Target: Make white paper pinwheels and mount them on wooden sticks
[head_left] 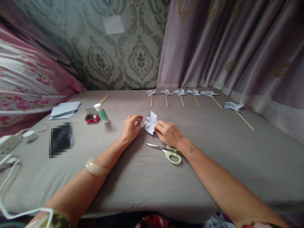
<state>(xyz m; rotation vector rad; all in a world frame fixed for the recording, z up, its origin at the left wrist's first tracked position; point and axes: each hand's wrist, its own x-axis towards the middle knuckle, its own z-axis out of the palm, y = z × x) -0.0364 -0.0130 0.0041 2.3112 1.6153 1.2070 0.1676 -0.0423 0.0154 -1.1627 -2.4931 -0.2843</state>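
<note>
Between my two hands is a white paper pinwheel (151, 123) with folded blades and no stick showing on it. My left hand (132, 126) pinches its left blade between thumb and fingers. On the opposite side my right hand (167, 130) has its fingers closed on the right edge of the paper. Just below my right hand lie scissors (173, 157) with pale green handles, blades apart and pointing left; my right wrist partly covers one handle.
Several finished pinwheels on sticks (180, 93) line the back and right of the cloth-covered table (133, 190). At left are a glue stick (102, 114), a small red box (92, 118), thin wooden sticks (104, 99), stacked paper (65, 110), a blurred dark object (61, 139) and a power strip (10, 142).
</note>
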